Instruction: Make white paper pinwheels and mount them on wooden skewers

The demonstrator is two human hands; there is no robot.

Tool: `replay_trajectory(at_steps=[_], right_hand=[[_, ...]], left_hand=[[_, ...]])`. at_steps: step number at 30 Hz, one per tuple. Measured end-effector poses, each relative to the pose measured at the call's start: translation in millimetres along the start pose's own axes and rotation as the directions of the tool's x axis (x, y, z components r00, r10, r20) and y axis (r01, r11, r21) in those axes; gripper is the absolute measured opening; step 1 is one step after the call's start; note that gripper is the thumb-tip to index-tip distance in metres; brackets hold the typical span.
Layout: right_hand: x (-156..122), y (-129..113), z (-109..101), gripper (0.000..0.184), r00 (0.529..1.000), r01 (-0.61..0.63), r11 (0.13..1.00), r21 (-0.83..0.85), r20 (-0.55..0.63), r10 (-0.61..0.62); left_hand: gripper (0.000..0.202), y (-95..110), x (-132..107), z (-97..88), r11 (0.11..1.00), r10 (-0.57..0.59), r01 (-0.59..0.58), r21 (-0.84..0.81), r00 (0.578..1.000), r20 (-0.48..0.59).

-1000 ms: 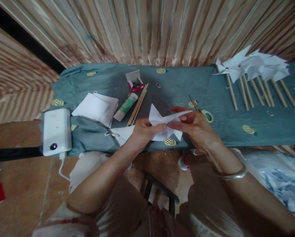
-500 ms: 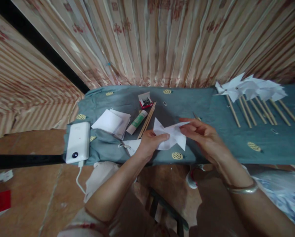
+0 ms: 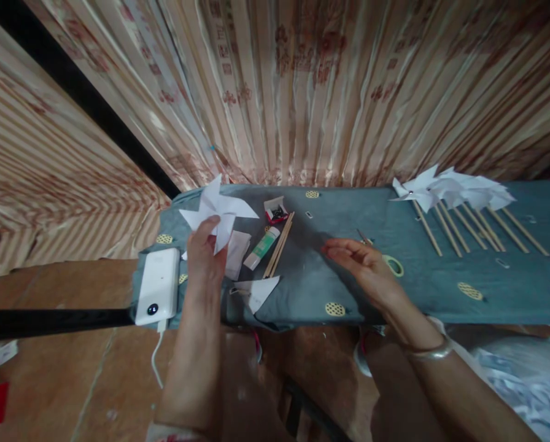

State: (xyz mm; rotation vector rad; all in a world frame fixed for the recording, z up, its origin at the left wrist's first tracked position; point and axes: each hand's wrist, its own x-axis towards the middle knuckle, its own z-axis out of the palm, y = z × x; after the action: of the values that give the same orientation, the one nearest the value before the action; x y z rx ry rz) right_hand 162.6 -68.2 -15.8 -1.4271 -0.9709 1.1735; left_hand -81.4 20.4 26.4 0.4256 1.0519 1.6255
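My left hand (image 3: 204,250) is raised over the table's left end, pinching a white folded paper pinwheel (image 3: 218,212) by its centre. My right hand (image 3: 360,261) hovers low over the blue-grey cloth (image 3: 431,282), fingers stretched out towards the left, holding nothing. Scissors with yellow-green handles (image 3: 392,264) lie just beyond that hand. A glue stick (image 3: 261,247), a few bare wooden sticks (image 3: 279,244) and a small red box of pins (image 3: 275,210) lie between the hands. A stack of white paper squares (image 3: 237,252) sits partly behind the left hand.
Several finished pinwheels on sticks (image 3: 450,199) lie in a row at the far right. A white power bank (image 3: 157,285) with a cable sits at the table's left corner. A paper scrap (image 3: 260,290) lies near the front edge. Striped curtains hang behind.
The right hand let go of the pinwheel and stayed over the cloth. The left hand carried the pinwheel up and to the left. The camera tilted upward.
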Motion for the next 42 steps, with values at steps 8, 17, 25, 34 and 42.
replay_trajectory(at_steps=[8, 17, 25, 34, 42], right_hand=[[11, 17, 18, 0.028, 0.989, 0.151, 0.939, -0.308, 0.048, -0.143], [43, 13, 43, 0.016, 0.889, 0.424, 0.684, -0.594, 0.128, -0.44], [117, -23, 77, 0.023, 0.846, 0.493, 0.285, -0.822, 0.377, -0.377], [152, -20, 100, 0.019, 0.858, 0.504, 0.115, -0.856, 0.482, -0.179], [152, -21, 105, 0.023, 0.853, 0.507, 0.083, -0.858, 0.485, -0.193]], left_hand=[[0.02, -8, 9, 1.2, 1.0, -0.016, 0.016, -0.011, 1.0, 0.003], [0.017, -11, 13, -2.5, 1.0, -0.012, 0.012, -0.019, 0.999, 0.033], [0.02, -9, 11, -0.5, 0.998, -0.028, 0.03, -0.048, 0.998, 0.052], [0.019, -11, 12, -2.3, 0.999, -0.031, 0.033, -0.031, 0.997, 0.077], [0.02, -11, 10, -3.8, 0.997, -0.082, 0.082, 0.006, 0.995, 0.063]])
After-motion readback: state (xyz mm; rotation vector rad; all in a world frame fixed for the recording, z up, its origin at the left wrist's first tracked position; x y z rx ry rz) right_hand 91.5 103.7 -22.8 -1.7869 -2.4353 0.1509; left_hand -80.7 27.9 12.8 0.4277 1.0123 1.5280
